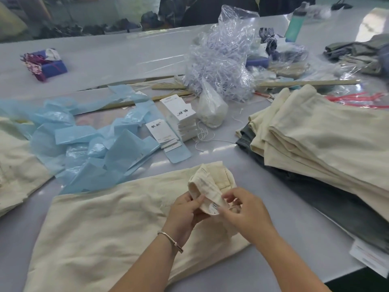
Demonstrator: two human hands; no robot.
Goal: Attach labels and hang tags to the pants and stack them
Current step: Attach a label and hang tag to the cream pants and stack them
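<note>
A big crumpled bag of clear plastic strips (219,60) sits mid-table. Left of it lie scattered pale blue plastic sleeves (92,144); far left, a purple floral fabric bundle (43,64). Behind it to the right stands a green translucent water bottle (295,24).

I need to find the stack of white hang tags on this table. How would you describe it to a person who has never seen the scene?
Start at the big heap of crumpled clear plastic in the middle of the table. Just in front of it, toward its left side, lies the stack of white hang tags, next to scattered pale blue bags. Only these cards are white with black printed characters.
</note>
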